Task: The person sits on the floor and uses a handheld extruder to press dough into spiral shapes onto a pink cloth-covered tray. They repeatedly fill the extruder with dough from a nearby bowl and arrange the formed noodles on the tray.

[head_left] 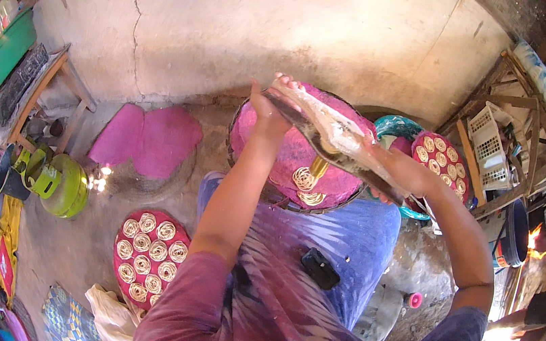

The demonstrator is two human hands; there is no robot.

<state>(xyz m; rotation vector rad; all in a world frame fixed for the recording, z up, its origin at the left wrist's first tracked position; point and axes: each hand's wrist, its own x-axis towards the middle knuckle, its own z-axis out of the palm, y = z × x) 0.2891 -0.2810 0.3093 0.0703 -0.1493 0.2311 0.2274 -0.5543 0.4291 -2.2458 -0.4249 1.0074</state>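
Note:
Both my hands grip a long wooden press (332,131) smeared with pale dough, held at a slant. My left hand (274,106) is closed around its upper left end, and my right hand (399,172) around the lower right end. A brass cylinder (318,166) points down from the press's middle. Just below it, a coiled nest of pale noodle strands (304,179) rests on a round tray covered in pink cloth (259,143). A second noodle nest (311,199) lies at the tray's near edge, touching or nearly touching the first.
A pink round with several noodle nests (158,250) lies left of me; another such round (439,162) is at right by a teal basin (394,125). Pink cloths (167,140) and a green gas cylinder (66,187) are left. A black phone (320,268) rests on my lap. Flames (534,237) burn far right.

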